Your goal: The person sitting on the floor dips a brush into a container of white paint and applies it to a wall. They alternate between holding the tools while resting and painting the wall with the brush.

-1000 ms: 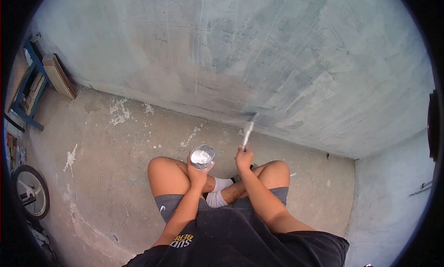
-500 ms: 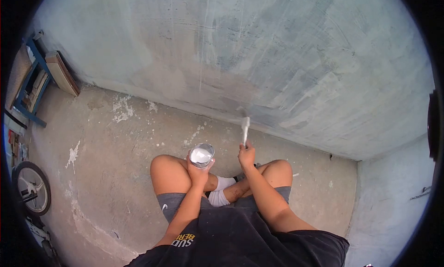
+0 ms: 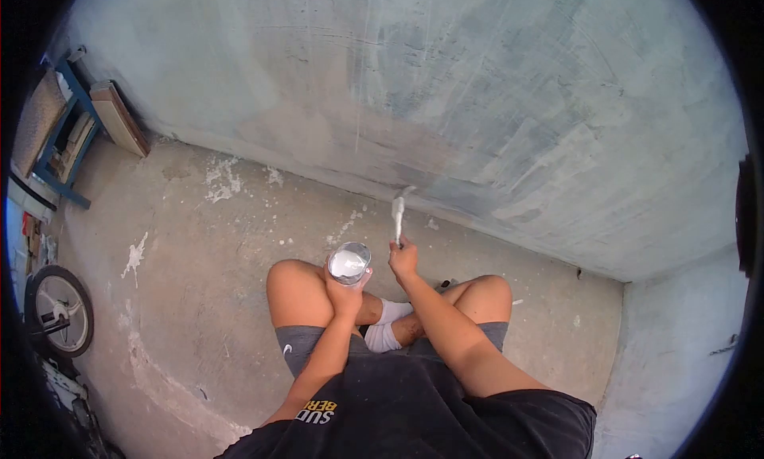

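Note:
My left hand [image 3: 345,290] is wrapped round a cup [image 3: 349,263] of white paint, held upright above my crossed legs. My right hand [image 3: 403,258] grips the handle of a paintbrush [image 3: 398,210], whose body is coated in white. The brush points away from me, its tip at the lower part of the blue-grey wall [image 3: 477,141], near a small whitish streak. Whether the bristles touch the wall is hard to tell.
White paint spots mark the concrete floor [image 3: 223,300]. At the left are a blue frame [image 3: 72,190] with boards [image 3: 119,121] beside it and a wheel [image 3: 60,310]. A second wall [image 3: 676,332] meets the first at the right.
My right hand and the brush have moved left, closer to the cup. A pale streak shows on the wall at the brush tip. The view has shifted slightly.

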Available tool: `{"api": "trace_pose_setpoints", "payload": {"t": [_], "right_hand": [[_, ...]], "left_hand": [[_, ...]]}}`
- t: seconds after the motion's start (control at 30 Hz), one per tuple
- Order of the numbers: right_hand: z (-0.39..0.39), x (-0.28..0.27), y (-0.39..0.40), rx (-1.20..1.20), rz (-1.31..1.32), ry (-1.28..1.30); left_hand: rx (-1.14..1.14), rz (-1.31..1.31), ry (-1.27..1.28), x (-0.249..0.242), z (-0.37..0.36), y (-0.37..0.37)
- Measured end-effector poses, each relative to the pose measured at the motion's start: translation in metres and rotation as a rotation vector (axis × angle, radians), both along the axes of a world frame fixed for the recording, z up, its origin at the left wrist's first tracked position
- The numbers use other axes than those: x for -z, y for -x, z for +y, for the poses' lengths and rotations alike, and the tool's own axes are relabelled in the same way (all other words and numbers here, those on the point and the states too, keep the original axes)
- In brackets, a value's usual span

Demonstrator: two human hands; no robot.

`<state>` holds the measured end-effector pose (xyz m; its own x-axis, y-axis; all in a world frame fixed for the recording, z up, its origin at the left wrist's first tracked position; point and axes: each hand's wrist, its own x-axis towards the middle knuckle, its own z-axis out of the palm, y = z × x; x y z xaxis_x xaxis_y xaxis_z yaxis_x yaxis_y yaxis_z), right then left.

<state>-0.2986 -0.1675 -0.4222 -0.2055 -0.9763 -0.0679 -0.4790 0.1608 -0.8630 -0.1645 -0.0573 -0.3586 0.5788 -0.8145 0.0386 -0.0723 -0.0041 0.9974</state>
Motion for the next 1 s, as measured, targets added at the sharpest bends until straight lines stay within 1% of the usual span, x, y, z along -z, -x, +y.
{"api": "trace_pose_setpoints", "payload": {"t": [0.03,0.1,0.13,0.2,0.23,0.3,0.37,0.4,0.43,0.47,0.5,0.53,0.57,0.6,0.63,0.7,0.73,0.8,0.87,0.9,0.97,1.0], "right_hand": [[0.0,-0.002,-0.007,-0.006,-0.011,-0.002],[0.001,0.001,-0.015,-0.22,0.118,-0.093],[0.0,0.005,-0.017,-0.223,0.11,-0.088],[0.001,0.021,-0.02,-0.27,0.157,0.079],[-0.001,0.026,-0.017,-0.274,0.15,0.081],[-0.006,0.032,-0.005,-0.084,0.086,0.028],[-0.003,0.015,0.014,0.132,-0.058,-0.087],[0.002,0.004,0.025,0.202,-0.043,-0.164],[0.008,0.004,0.037,0.272,-0.025,-0.24],[0.017,0.006,0.044,0.362,-0.046,-0.169],[0.025,0.021,0.053,0.451,-0.064,-0.096],[0.029,0.039,0.064,0.453,-0.06,-0.093],[0.033,0.058,0.074,0.541,-0.099,-0.103],[0.035,0.059,0.077,0.629,-0.142,-0.113],[0.035,0.061,0.077,0.632,-0.145,-0.113],[0.032,0.058,0.071,0.548,-0.03,-0.133],[0.029,0.045,0.062,0.549,-0.037,-0.13],[0.019,0.022,0.038,0.246,-0.194,-0.134],[0.0,0.034,0.019,-0.001,-0.204,-0.214],[-0.003,0.023,0.013,-0.004,-0.205,-0.211],[-0.007,-0.005,0.005,-0.264,-0.034,-0.11],[-0.01,-0.005,0.005,-0.269,-0.037,-0.108]], "left_hand": [[-0.033,0.01,0.006,0.0,0.0,-0.001],[-0.054,-0.009,0.005,0.002,0.002,-0.002],[-0.068,-0.019,0.006,0.004,0.001,-0.003],[-0.051,0.012,0.004,0.008,0.001,-0.002],[-0.033,0.05,-0.001,0.01,0.001,-0.002],[-0.022,0.002,-0.025,0.011,0.001,-0.001],[-0.006,-0.045,-0.052,0.011,0.002,-0.001],[0.023,-0.015,-0.055,0.009,0.0,0.0],[0.053,0.019,-0.055,0.007,-0.001,0.001],[0.041,-0.008,-0.059,0.005,-0.002,0.002],[0.044,-0.005,-0.055,0.007,-0.004,0.002],[0.039,-0.018,-0.064,0.012,-0.004,0.001],[0.033,-0.032,-0.075,0.017,-0.002,0.002],[0.035,-0.032,-0.075,0.021,-0.001,0.002],[0.038,-0.046,-0.081,0.024,0.0,0.001],[0.043,-0.07,-0.083,0.025,0.003,-0.001],[0.034,-0.05,-0.073,0.022,0.003,-0.002],[0.023,-0.033,-0.055,0.012,0.002,0.0],[-0.004,0.012,0.005,0.0,0.003,0.002],[-0.007,0.01,0.008,0.001,0.002,0.003],[0.02,0.008,-0.01,0.01,0.003,0.0],[0.015,0.005,-0.008,0.006,0.003,0.0]]}}
